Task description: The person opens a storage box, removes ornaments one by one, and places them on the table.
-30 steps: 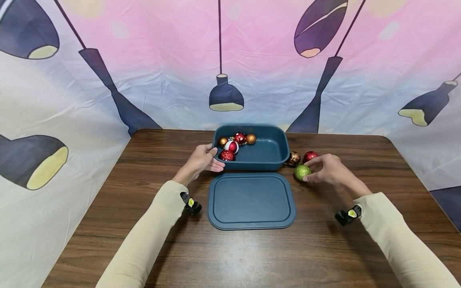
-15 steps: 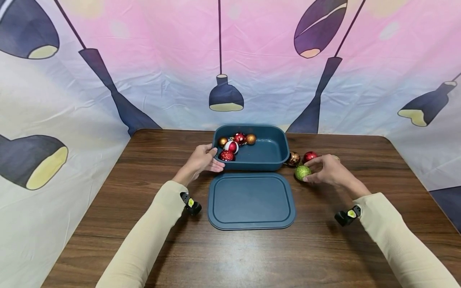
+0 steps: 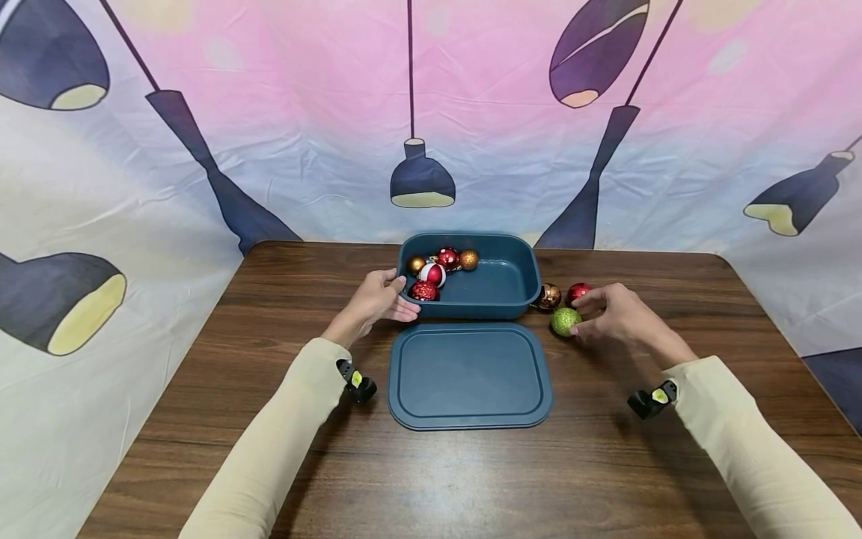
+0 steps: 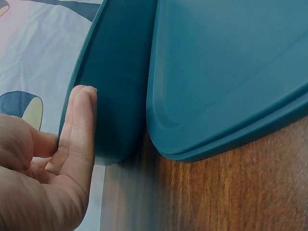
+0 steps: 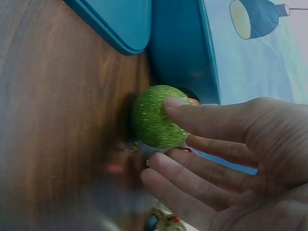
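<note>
My left hand (image 3: 378, 299) holds the near left corner of a blue rectangular container (image 3: 498, 311). Its thumb is at the rim, and straight fingers lie along the front wall in the left wrist view. Beside the container's right end, my right hand (image 3: 619, 316) touches a glittery green bauble (image 3: 564, 322) on the table. In the right wrist view its thumb overlaps the bauble and the other fingers are extended and spread. A bronze bauble (image 3: 548, 296) and a red bauble (image 3: 578, 293) lie just behind the green one; fingertips partly cover the red one.
Inside the container's left half sit several baubles, among them a red-and-white striped one (image 3: 432, 275) and a glittery red one (image 3: 423, 290). The matching blue lid (image 3: 470, 378) lies flat in front. Behind the wooden table (image 3: 431, 479) hangs a lamp-printed cloth (image 3: 323, 127).
My right hand has shifted slightly up and away from the green bauble, its fingers loosening, while the bauble stays nearly in place. My left hand and the container have not moved.
</note>
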`<state>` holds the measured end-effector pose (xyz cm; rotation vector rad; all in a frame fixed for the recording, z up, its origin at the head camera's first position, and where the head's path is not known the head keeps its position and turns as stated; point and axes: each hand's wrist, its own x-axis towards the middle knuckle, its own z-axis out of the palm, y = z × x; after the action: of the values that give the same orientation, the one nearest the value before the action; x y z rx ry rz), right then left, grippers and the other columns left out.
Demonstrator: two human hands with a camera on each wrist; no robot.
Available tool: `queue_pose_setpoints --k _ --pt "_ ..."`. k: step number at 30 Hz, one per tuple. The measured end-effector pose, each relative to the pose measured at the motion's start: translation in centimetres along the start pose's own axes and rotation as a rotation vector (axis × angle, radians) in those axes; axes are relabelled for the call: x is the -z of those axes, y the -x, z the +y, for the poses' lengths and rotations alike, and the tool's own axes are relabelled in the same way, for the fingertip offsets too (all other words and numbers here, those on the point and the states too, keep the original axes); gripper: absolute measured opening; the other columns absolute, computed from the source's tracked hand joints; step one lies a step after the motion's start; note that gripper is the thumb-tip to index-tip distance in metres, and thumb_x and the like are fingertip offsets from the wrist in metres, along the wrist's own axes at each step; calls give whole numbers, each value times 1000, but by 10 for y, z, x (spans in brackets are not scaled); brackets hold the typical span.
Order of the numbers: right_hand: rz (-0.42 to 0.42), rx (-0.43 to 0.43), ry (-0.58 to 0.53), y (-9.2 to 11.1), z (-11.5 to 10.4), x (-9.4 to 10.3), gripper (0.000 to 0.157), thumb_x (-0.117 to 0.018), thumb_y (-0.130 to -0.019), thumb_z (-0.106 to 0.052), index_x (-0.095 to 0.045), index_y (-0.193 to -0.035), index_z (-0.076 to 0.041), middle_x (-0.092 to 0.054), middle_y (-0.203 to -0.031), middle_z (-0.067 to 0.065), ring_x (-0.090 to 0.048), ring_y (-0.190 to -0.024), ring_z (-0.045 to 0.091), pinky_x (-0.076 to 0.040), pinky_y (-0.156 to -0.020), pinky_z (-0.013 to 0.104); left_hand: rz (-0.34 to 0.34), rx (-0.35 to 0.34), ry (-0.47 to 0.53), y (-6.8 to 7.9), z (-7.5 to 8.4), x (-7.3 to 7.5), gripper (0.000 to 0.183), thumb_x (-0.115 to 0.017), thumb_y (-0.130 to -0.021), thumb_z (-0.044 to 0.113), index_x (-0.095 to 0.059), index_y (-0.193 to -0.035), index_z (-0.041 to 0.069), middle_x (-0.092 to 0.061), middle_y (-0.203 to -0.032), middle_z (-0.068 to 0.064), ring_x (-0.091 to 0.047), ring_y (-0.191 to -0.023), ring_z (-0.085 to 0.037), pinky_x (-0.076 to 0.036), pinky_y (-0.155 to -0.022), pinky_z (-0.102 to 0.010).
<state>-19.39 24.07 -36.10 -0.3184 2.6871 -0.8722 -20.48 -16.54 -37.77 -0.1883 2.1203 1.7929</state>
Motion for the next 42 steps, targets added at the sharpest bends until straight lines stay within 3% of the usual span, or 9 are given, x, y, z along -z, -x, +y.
queue_pose_setpoints --k 2,6,8,15,22,33,42 --pt "13 9 22 0 -2 3 53 -85 -84 -25 -68 -126 3 -63 -130 27 -59 -117 43 -54 -93 55 1 3 2 -1 0 0 59 -40 -112 23 -15 -162 5 -74 -97 -24 -76 -82 -30 -64 -74 -34" --pt "8 16 -8 -2 -9 12 50 -83 -86 -19 -67 -126 5 -67 -123 25 -71 -85 33 -60 -74 44 1 5 4 -1 -1 0 60 -40 -112 23 -13 -163 4 -74 -97 -24 -76 -82 -30 -64 -75 -35" --pt "3 16 -18 -3 -14 16 50 -83 -86 -20 -67 -127 5 -67 -124 25 -71 -79 29 -59 -69 41 1 3 2 -1 -1 0 60 -39 -112 23 -13 -163 4 -74 -97 -24 -76 -82 -30 -64 -76 -35" --pt "-1 52 37 -13 -33 27 49 -83 -87 -27 -70 -125 0 -67 -125 22 -66 -98 30 -57 -80 45 0 0 2 -1 -1 0 59 -39 -112 23 -14 -162 4 -74 -97 -24 -76 -84 -31 -64 -77 -36" --pt "-48 68 -50 -29 -63 27 48 -80 -90 -24 -67 -129 0 -67 -125 23 -68 -94 34 -58 -79 45 4 5 3 -1 -1 0 60 -40 -112 23 -14 -162 5 -74 -97 -24 -76 -83 -31 -64 -76 -36" --pt "-101 133 -35 -65 -110 1 43 -80 -90 -22 -68 -126 -2 -67 -124 21 -66 -106 32 -59 -87 46 7 10 15 -1 0 -1 58 -39 -112 22 -16 -162 5 -74 -96 -24 -76 -84 -33 -63 -77 -39" --pt "-121 182 -4 -82 -140 -28 40 -82 -87 -19 -71 -122 -3 -70 -117 17 -65 -107 30 -59 -87 43 9 14 14 -2 1 -1 57 -38 -112 22 -17 -163 7 -74 -95 -24 -76 -81 -32 -62 -80 -41"
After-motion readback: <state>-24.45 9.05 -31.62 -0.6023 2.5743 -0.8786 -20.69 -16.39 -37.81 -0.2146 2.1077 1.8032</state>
